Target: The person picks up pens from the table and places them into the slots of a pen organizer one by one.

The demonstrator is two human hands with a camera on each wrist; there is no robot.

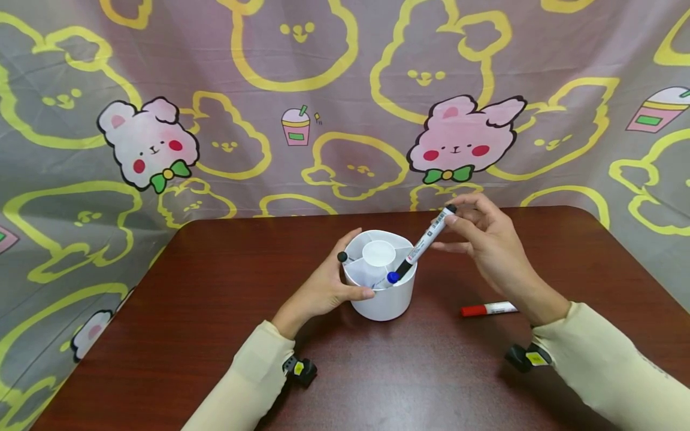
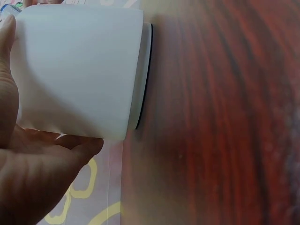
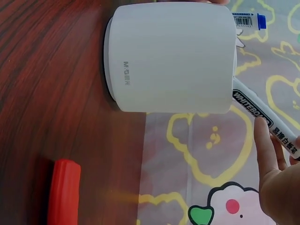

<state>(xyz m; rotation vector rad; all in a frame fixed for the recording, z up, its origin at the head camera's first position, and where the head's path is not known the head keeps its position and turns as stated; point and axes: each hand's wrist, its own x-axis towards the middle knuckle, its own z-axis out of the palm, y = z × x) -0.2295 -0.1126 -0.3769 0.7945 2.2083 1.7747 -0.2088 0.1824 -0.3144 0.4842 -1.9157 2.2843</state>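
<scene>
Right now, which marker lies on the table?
The red-capped marker, lying apart from the white holder; the blue-ended marker and dark-ended marker rest in it, and the right hand pinches the fourth marker.

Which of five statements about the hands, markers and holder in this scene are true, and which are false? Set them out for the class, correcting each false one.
1. The left hand grips the white holder. True.
2. The right hand pinches a black-and-white marker. True.
3. The red-capped marker lies inside the holder. False: it lies on the table.
4. A blue-ended marker sits in the holder. True.
5. The holder has one undivided space. False: its inside is split into compartments.
</scene>
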